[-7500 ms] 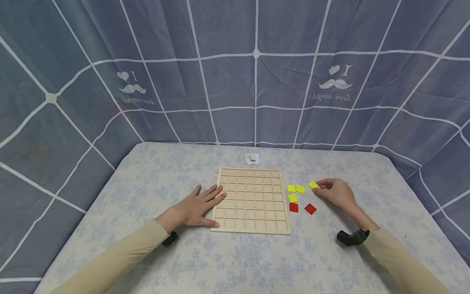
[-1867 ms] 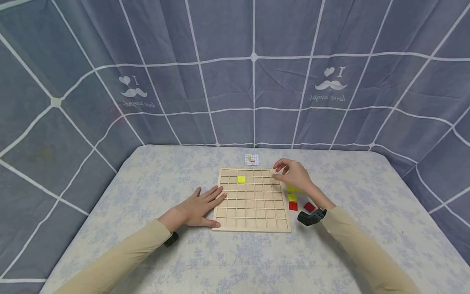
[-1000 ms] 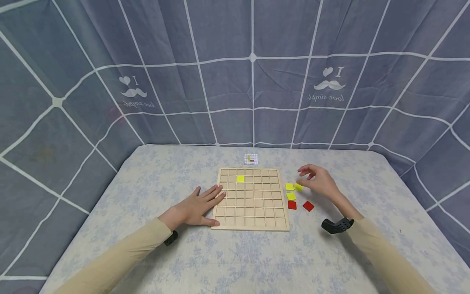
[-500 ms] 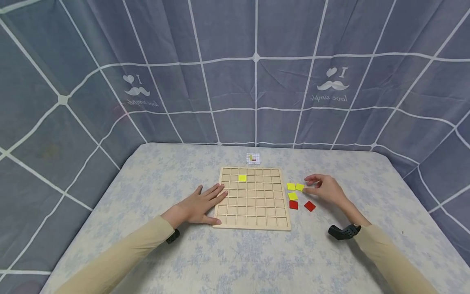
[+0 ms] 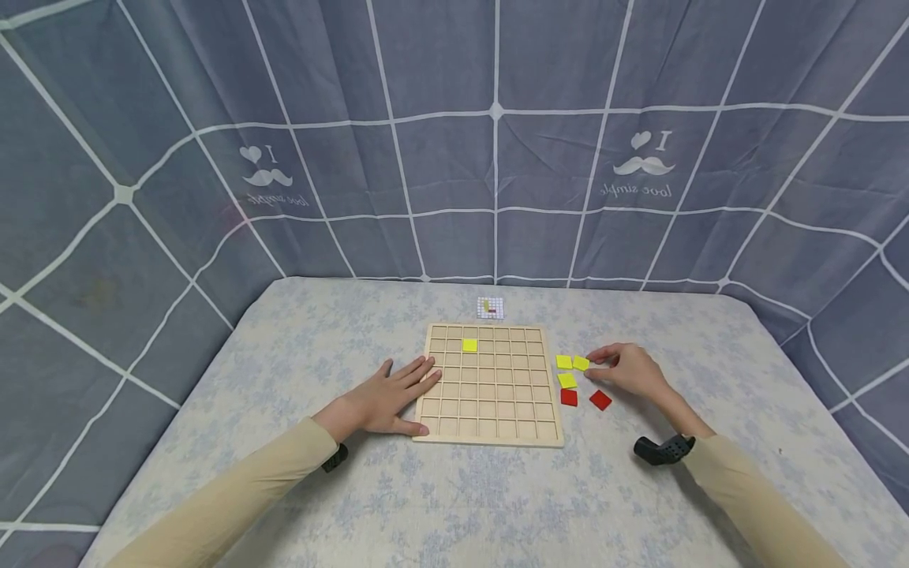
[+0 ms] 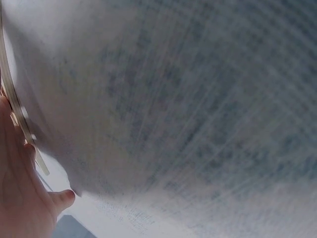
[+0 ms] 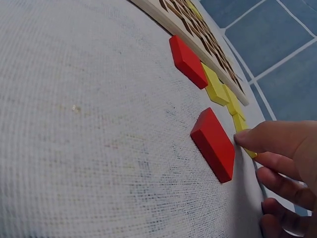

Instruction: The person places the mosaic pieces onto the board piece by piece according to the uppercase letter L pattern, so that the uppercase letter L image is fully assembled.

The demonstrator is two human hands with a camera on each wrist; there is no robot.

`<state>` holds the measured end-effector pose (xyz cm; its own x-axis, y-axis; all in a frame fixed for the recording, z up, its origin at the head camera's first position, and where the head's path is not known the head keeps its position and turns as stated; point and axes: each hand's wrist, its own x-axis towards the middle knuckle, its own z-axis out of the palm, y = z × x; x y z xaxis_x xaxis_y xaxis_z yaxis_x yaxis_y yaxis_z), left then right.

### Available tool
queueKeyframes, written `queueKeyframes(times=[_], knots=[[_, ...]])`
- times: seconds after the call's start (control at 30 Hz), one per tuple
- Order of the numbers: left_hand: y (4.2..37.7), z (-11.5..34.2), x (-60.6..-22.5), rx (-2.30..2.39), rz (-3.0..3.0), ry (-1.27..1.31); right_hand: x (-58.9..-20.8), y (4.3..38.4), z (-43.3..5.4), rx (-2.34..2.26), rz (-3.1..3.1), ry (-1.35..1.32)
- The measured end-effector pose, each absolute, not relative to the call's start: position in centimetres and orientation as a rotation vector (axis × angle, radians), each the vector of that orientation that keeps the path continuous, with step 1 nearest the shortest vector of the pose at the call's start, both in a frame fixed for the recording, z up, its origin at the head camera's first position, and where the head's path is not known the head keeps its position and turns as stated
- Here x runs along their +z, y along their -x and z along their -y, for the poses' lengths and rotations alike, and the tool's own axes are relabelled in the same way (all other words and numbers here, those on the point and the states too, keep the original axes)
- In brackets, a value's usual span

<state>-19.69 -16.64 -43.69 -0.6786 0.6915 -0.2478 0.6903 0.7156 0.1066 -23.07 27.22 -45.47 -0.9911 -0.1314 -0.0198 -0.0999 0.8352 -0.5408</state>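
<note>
Head: right hand (image 5: 630, 372) pinches 1 yellow tile (image 5: 581, 364); left hand (image 5: 387, 399), spread, touches board (image 5: 497, 392).

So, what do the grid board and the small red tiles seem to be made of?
The grid board looks like bare wood: light tan with a matte surface. The red tiles could be painted wood or coloured plastic; their even colour and smooth, crisp-edged faces leave that open.

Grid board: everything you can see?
The grid board is pale, wood-looking and squarish, with a rim and thin dividers forming cells. It lies flat on the cloth-covered table. One yellow tile sits in the second row from the far side, third column from the left. The left hand rests its fingers on the board's left edge.
</note>
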Motion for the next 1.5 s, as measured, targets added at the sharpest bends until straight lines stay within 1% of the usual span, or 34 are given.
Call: queueKeyframes(times=[0.4,0.6,1.13,1.5], knots=[[19.8,16.7,-43.7,-0.016,-2.658,-1.098,-44.5,23.2,-26.7,-0.824,-3.013,0.158],[19.8,16.7,-43.8,-0.019,-2.654,-1.070,-43.9,23.7,-25.6,-0.838,-3.032,0.212],[19.9,16.7,-43.7,0.008,-2.650,-1.081,-43.3,24.8,-19.3,-0.970,-2.954,0.352],[19.9,16.6,-43.6,0.010,-2.644,-1.072,-43.7,25.7,-15.0,-1.045,-2.886,0.461]])
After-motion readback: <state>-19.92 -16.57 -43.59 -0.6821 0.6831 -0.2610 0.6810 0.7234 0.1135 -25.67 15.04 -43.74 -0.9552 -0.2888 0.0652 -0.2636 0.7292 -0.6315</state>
